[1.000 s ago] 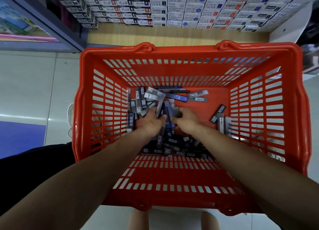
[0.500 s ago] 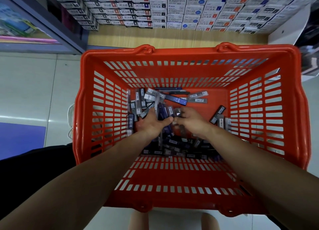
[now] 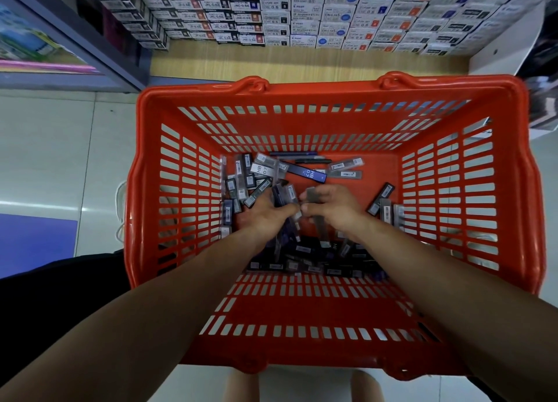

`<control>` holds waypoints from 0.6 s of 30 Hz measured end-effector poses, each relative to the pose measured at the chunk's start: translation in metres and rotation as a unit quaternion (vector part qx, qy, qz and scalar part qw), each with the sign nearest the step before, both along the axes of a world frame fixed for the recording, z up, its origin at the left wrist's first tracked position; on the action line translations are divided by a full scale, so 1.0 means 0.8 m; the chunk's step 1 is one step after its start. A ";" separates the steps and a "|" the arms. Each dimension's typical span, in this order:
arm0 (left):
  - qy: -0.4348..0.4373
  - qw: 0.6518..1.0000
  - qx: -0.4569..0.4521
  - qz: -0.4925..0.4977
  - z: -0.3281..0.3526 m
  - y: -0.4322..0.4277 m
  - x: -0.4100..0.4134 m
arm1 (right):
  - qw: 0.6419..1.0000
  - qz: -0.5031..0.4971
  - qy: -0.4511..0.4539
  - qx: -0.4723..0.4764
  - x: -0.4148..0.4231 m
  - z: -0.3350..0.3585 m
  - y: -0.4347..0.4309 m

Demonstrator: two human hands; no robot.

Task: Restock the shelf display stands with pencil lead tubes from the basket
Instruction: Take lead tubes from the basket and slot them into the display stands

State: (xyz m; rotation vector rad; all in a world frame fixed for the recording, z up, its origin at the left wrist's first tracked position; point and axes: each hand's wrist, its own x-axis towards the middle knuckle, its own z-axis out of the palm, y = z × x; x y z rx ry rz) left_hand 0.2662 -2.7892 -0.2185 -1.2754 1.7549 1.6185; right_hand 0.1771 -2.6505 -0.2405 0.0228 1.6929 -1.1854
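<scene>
Both hands have lifted slightly off the heap and drawn together. The left hand grips a bunch of pencil lead tubes, and the right hand pinches a grey tube. The rest lie along the basket floor's left and near edges. It looks like a handful is being gathered and has not yet left the basket.

Pretty clearly a stationery shop: the wooden shelf up front is packed with stacked little refill boxes, a bunch marked Pilot with 0.5 on the labels. Add the red plastic shopping basket on a glossy tiled floor, with HB pencil lead tubes loose inside, and yeah, retail aisle.
</scene>
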 end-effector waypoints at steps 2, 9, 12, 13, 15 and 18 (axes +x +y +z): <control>-0.019 1.000 -0.014 -0.013 -0.005 -0.004 0.002 | 1.000 -0.001 0.005 0.010 -0.001 -0.003 0.002; 0.027 0.999 -0.022 -0.032 -0.011 -0.008 -0.005 | 0.993 0.051 0.087 0.055 -0.008 0.008 0.000; 0.041 0.995 -0.055 -0.079 0.001 -0.005 -0.006 | 0.996 0.041 0.064 0.053 -0.017 0.023 -0.007; 0.046 0.992 -0.069 -0.097 0.004 -0.005 -0.006 | 0.996 0.040 0.056 0.054 -0.022 0.029 -0.008; 0.063 0.987 -0.077 -0.127 0.013 -0.007 -0.007 | 0.997 0.017 0.050 0.050 -0.032 0.042 -0.010; 0.098 0.980 -0.062 -0.161 0.022 -0.012 -0.009 | 0.997 -0.026 0.069 0.021 -0.042 0.066 -0.012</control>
